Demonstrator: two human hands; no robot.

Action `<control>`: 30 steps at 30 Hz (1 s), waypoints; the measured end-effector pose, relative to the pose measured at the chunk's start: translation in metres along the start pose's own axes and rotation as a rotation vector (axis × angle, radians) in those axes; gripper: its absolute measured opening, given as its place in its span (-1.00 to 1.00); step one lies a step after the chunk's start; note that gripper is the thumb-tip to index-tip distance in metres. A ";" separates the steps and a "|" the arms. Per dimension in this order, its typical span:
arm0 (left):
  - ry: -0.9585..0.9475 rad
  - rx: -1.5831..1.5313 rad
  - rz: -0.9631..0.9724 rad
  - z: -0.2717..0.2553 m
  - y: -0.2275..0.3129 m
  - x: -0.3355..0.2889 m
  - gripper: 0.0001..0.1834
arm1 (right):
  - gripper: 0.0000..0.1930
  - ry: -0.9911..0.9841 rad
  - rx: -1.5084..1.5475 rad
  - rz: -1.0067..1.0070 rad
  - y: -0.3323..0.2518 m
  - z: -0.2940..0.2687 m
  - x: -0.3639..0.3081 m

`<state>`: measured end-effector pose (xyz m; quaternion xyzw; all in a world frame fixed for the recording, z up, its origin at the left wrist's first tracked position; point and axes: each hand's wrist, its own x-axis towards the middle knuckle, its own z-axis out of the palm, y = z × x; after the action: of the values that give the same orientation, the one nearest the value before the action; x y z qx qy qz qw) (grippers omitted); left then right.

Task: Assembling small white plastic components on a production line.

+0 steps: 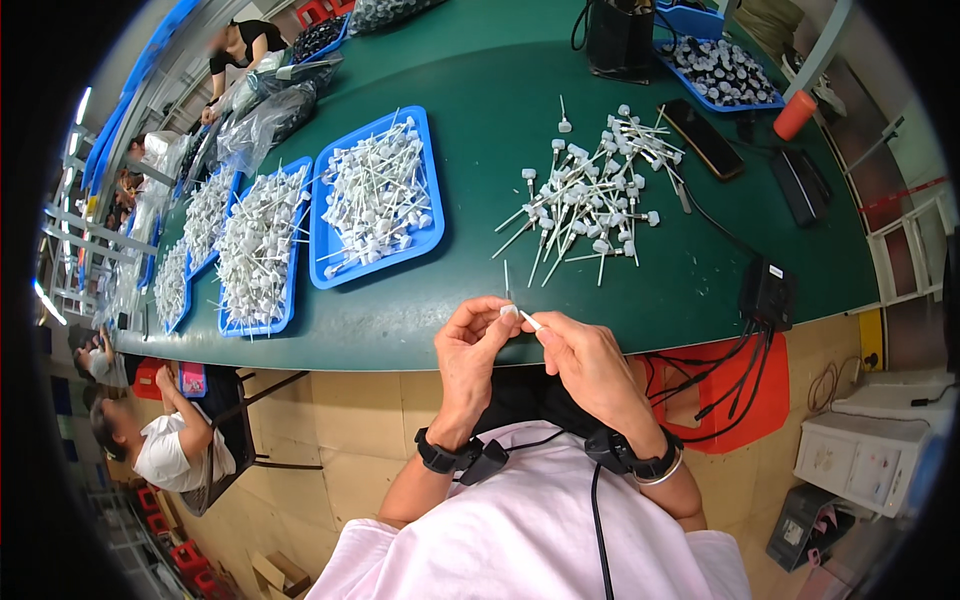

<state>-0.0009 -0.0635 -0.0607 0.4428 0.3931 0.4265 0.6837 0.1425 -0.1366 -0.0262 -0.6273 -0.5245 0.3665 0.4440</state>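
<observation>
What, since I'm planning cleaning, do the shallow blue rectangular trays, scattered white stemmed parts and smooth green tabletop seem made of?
Blue trays: probably moulded plastic, slightly glossy, judging by rounded corners and even colour.
White parts: likely matt plastic, given their uniform pale heads; the stems could differ.
Green tabletop: perhaps vinyl or rubber sheet; its soft sheen leaves this open.

A small white cap, blocky and blunt, is pinched in the left fingers, partly hidden by them, near the near edge of the table. A thin pale stem shows just beyond it; whether the two join cannot be told. The right fingers grip a slim white stick, slanting up and left, its tip near the cap.
</observation>
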 end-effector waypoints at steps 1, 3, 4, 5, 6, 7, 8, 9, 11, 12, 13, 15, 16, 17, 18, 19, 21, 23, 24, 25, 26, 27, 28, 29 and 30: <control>0.006 0.004 -0.013 -0.001 0.000 0.001 -0.84 | -0.81 0.007 0.008 0.019 -0.002 -0.001 -0.002; 0.002 -0.027 -0.026 0.000 0.000 0.002 -0.85 | -0.78 0.002 0.007 0.031 0.001 -0.003 -0.003; -0.001 -0.042 -0.032 0.000 0.000 0.003 -0.85 | -0.76 0.001 0.006 0.036 0.002 -0.004 -0.004; 0.000 -0.052 -0.039 0.000 0.001 0.003 -0.85 | -0.76 0.004 0.005 0.035 0.002 -0.004 -0.004; 0.001 -0.062 -0.045 0.000 0.001 0.003 -0.86 | -0.76 0.006 0.003 0.033 0.002 -0.003 -0.004; 0.002 -0.072 -0.051 0.001 0.002 0.003 -0.86 | -0.76 0.008 0.002 0.031 0.002 -0.003 -0.005; -0.002 -0.077 -0.052 0.000 0.002 0.004 -0.87 | -0.76 0.008 -0.001 0.033 0.002 -0.003 -0.005; -0.005 -0.082 -0.053 -0.001 0.001 0.004 -0.87 | -0.76 0.008 -0.004 0.034 0.002 -0.003 -0.005; -0.015 -0.078 -0.059 -0.002 0.002 0.005 -0.88 | -0.77 0.023 -0.031 0.016 0.002 -0.003 -0.005; -0.025 -0.068 -0.064 -0.001 0.002 0.007 -0.88 | -0.78 0.040 -0.054 -0.004 0.003 -0.002 -0.006; -0.034 -0.057 -0.069 -0.001 0.003 0.008 -0.88 | -0.78 0.058 -0.077 -0.024 0.003 -0.001 -0.006; -0.023 -0.057 -0.097 0.001 0.005 0.008 -0.86 | -0.80 0.109 -0.155 -0.143 0.000 0.002 -0.005; -0.019 -0.057 -0.113 0.002 0.006 0.007 -0.86 | -0.81 0.135 -0.193 -0.201 -0.001 0.004 -0.005; -0.014 -0.053 -0.113 0.003 0.007 0.006 -0.85 | -0.83 0.143 -0.224 -0.210 -0.002 0.004 -0.005; -0.009 -0.049 -0.115 0.003 0.008 0.005 -0.85 | -0.84 0.151 -0.255 -0.219 -0.004 0.004 -0.005; -0.003 -0.046 -0.116 0.003 0.008 0.004 -0.84 | -0.86 0.158 -0.286 -0.228 -0.005 0.005 -0.004; -0.010 -0.042 -0.098 0.003 0.007 0.004 -0.84 | -0.84 0.174 -0.319 -0.243 -0.006 0.007 -0.004; -0.020 -0.027 -0.074 0.004 0.006 0.003 -0.84 | -0.83 0.176 -0.350 -0.242 -0.008 0.009 -0.003; -0.025 -0.015 -0.058 0.003 0.006 0.003 -0.83 | -0.82 0.170 -0.365 -0.234 -0.008 0.011 -0.002; -0.030 -0.003 -0.042 0.002 0.006 0.002 -0.83 | -0.81 0.164 -0.380 -0.227 -0.008 0.011 -0.002; -0.021 0.003 -0.031 0.003 0.006 0.002 -0.84 | -0.81 0.159 -0.393 -0.223 -0.008 0.012 -0.001; -0.012 0.009 -0.021 0.005 0.007 0.001 -0.84 | -0.80 0.154 -0.408 -0.218 -0.008 0.012 -0.001; -0.003 0.014 -0.010 0.006 0.007 0.001 -0.85 | -0.79 0.149 -0.422 -0.214 -0.007 0.012 -0.001; 0.001 0.022 -0.001 0.006 0.006 0.001 -0.85 | -0.79 0.150 -0.426 -0.214 -0.007 0.013 -0.001; 0.003 0.030 0.008 0.006 0.005 0.001 -0.86 | -0.79 0.152 -0.430 -0.213 -0.006 0.014 0.000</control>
<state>0.0038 -0.0631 -0.0545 0.4542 0.3988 0.4240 0.6744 0.1277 -0.1343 -0.0255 -0.6742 -0.6187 0.1494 0.3745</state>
